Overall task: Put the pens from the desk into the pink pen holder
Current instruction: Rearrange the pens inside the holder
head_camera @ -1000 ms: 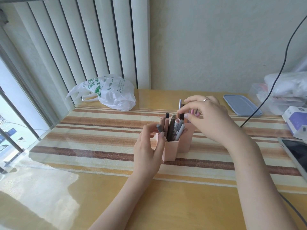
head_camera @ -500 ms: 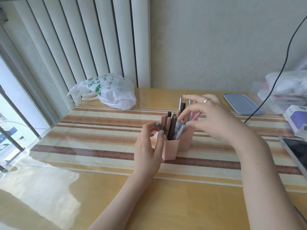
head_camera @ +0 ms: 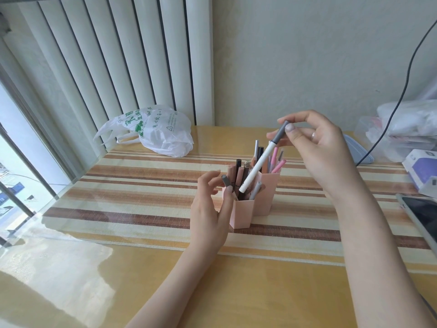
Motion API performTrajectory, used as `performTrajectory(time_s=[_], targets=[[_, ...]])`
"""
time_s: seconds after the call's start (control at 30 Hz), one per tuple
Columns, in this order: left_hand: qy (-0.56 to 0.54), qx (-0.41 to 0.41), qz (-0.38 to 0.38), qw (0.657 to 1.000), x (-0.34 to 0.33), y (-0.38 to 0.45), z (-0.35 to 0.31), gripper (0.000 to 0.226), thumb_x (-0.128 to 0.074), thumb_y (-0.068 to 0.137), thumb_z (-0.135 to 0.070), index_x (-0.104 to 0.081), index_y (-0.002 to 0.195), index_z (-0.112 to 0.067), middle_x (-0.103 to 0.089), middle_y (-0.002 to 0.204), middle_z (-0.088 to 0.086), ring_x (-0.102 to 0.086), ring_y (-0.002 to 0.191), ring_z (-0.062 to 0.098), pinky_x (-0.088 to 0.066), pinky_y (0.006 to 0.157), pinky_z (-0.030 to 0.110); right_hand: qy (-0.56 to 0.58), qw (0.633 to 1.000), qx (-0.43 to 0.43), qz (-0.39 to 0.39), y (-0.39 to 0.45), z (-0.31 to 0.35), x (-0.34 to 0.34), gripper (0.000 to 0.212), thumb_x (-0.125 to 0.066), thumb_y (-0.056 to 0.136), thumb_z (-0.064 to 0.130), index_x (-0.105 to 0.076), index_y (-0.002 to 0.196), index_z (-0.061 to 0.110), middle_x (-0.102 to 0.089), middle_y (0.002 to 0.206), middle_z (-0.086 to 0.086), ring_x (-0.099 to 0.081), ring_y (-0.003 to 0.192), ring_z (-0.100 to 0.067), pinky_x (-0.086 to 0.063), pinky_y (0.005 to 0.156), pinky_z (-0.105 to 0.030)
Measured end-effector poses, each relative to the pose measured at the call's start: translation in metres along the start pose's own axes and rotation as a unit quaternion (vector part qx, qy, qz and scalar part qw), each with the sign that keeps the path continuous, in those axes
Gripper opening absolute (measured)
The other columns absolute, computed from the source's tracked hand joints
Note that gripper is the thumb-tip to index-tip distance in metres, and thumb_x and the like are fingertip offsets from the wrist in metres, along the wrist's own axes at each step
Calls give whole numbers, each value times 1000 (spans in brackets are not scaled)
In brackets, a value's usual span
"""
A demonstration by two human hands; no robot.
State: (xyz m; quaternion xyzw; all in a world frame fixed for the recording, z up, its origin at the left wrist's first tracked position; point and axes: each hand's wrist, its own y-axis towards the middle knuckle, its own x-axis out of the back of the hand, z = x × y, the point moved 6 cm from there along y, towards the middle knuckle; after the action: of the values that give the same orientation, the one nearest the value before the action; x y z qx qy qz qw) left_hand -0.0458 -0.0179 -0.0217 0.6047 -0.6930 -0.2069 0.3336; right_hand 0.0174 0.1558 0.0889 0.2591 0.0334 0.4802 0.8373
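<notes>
We pinch a white pen (head_camera: 259,162) by its grey cap in our right hand (head_camera: 324,147), tilted, its tip over the front cell of the pink holder (head_camera: 243,213) on the desk (head_camera: 236,292); our left hand (head_camera: 210,209) rests against the holder's side, its fingers (head_camera: 228,194) loosely spread, touching a grey pen (head_camera: 227,182) in it.

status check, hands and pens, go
Right hand pinches white pen by its grey cap, tip over pink pen holder. Left hand steadies holder, touching a grey-capped pen. Nothing in the way.
</notes>
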Motion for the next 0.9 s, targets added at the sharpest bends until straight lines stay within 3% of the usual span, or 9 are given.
performTrajectory(time_s=[0.2,0.3,0.47,0.53,0.6,0.7,0.9], targets=[[4,-4,-2,1000,0,0,-1,30,-54,91,-15,-40,116,-26,-58,103,-23,-56,101,-7,-44,82,14,4,1000,-2,0,1,-3,0,9,-51,98,15,-58,102,14,-76,85,10,-72,81,-6,-45,68,-4],[4,-6,-4,1000,0,0,-1,31,-54,92,-16,-40,116,-27,-58,104,-23,-57,99,-3,-46,81,17,-14,1000,3,7,1,-2,-1,6,-55,96,16,-60,99,17,-76,86,9,-71,83,-16,-50,65,-8],[5,-1,-6,1000,1,-1,1,31,-54,92,-18,-41,118,-27,-59,103,-22,-59,96,1,-48,80,24,-83,995,7,51,-2,-4,-13,11,-66,88,15,-63,94,23,-76,88,6,-66,77,-22,-58,63,-38],[5,-5,-6,1000,1,0,0,31,-54,92,-17,-41,118,-27,-58,103,-23,-58,98,0,-48,80,22,-127,989,24,69,-3,-4,-18,14,-67,86,16,-62,92,27,-75,84,9,-65,75,-13,-55,69,-36],[4,-12,-7,1000,1,0,-1,32,-54,92,-15,-41,117,-28,-58,103,-25,-57,99,-4,-46,81,18,-176,981,30,79,-4,-6,-22,16,-68,84,17,-62,84,31,-73,80,13,-61,72,0,-48,69,-23],[2,-16,-7,1000,1,1,-1,32,-54,91,-13,-43,117,-27,-58,102,-23,-57,98,-5,-45,81,16,-237,968,9,79,-5,-14,-25,15,-71,81,20,-64,79,33,-66,76,17,-57,72,-3,-43,65,-22],[7,-28,2,1000,1,2,-4,25,-51,93,-20,-46,117,-27,-57,103,-23,-58,96,-4,-46,82,19,-308,946,-9,100,-5,-17,-34,8,-74,78,20,-74,81,27,-62,98,18,-50,104,-15,-44,92,-47]])
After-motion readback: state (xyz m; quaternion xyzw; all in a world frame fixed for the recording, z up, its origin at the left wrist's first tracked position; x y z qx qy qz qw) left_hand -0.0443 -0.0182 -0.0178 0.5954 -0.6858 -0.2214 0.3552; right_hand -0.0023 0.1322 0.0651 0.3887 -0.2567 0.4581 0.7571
